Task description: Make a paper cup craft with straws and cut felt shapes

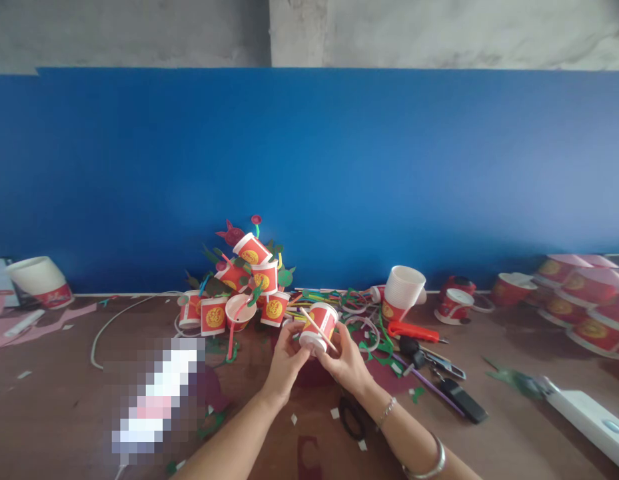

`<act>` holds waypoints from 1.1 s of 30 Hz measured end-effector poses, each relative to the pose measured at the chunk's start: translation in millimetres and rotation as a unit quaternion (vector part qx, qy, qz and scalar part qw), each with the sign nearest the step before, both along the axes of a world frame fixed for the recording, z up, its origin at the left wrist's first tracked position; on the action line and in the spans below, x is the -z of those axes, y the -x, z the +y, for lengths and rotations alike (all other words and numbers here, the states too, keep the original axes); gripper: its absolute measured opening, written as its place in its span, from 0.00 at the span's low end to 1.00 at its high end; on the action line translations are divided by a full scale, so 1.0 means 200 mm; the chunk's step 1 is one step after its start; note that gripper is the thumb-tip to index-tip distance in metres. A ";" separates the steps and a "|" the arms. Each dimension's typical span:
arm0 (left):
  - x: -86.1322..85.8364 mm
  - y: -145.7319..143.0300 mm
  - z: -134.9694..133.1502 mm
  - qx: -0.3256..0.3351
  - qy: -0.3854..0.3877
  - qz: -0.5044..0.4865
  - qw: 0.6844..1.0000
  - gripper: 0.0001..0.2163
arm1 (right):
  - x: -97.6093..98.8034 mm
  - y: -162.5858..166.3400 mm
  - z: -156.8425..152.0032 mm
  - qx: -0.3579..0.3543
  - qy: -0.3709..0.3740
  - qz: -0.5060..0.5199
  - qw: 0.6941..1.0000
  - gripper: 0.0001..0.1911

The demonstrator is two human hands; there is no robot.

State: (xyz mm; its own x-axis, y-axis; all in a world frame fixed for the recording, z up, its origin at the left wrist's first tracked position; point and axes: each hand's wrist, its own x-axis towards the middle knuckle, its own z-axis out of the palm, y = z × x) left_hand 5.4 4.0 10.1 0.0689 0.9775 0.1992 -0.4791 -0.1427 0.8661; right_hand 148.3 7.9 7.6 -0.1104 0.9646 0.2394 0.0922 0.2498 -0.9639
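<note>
My left hand [288,357] and my right hand [346,360] hold a small red paper cup [320,327] with a gold emblem between them, bottom toward me, above the brown table [64,413]. A thin pale stick or straw [316,328] runs across the cup; my right fingers pinch near its lower end. Just behind stands a cluster of similar red cups [244,287] joined with coloured straws and green and red paper shapes.
A stack of white cups [402,290] lies tilted at right, with a red utility knife [414,331], scissors [432,357] and a black device [463,399]. More red cups [584,293] lie far right. A tipped cup [39,280] sits far left. A blue wall rises behind.
</note>
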 end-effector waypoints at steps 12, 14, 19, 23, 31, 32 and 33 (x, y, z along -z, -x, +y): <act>-0.01 0.02 -0.01 0.024 -0.016 0.026 0.999 0.20 | 0.04 0.00 0.01 0.055 -0.047 -0.028 0.997 0.41; -0.01 0.04 -0.01 0.012 -0.024 0.015 1.000 0.21 | 0.04 0.00 0.01 0.077 -0.063 -0.051 0.994 0.44; -0.02 0.04 -0.01 0.052 0.001 0.013 0.999 0.23 | 0.01 -0.03 -0.03 0.040 -0.137 -0.196 0.970 0.40; -0.03 0.04 -0.02 0.050 0.059 0.035 0.996 0.26 | -0.01 -0.04 -0.06 -0.015 -0.183 -0.259 0.948 0.39; 0.00 0.04 0.03 -0.134 -0.004 0.187 0.973 0.27 | 0.06 -0.07 0.03 0.157 -0.060 -0.151 0.974 0.12; 0.00 0.03 0.03 -0.145 -0.009 0.202 0.969 0.29 | 0.07 -0.08 0.04 0.167 -0.046 -0.171 0.970 0.10; 0.01 0.03 0.03 -0.151 -0.013 0.214 0.965 0.30 | 0.08 -0.08 0.05 0.173 -0.042 -0.196 0.964 0.10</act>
